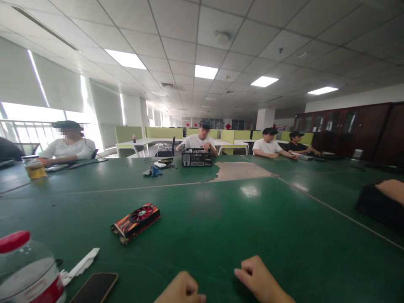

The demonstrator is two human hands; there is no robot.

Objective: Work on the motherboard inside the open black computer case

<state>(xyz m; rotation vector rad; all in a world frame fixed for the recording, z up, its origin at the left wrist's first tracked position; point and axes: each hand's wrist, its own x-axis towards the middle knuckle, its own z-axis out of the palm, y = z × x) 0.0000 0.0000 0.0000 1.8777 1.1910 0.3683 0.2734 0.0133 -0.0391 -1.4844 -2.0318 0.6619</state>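
My left hand (181,289) rests at the bottom edge of the green table (221,227), its fingers curled into a loose fist with nothing visible in it. Just to its right, my right hand (261,280) lies on the table with the fingers curled under, also holding nothing I can see. A red and black graphics card (135,221) with a round fan lies flat on the table, well ahead and to the left of both hands.
A phone (94,288), a folded white paper (80,266) and a red-capped plastic bottle (27,271) sit at the near left. Across the table a person works at an open computer case (196,158). Other people sit along the far edge; a jar (34,168) stands far left.
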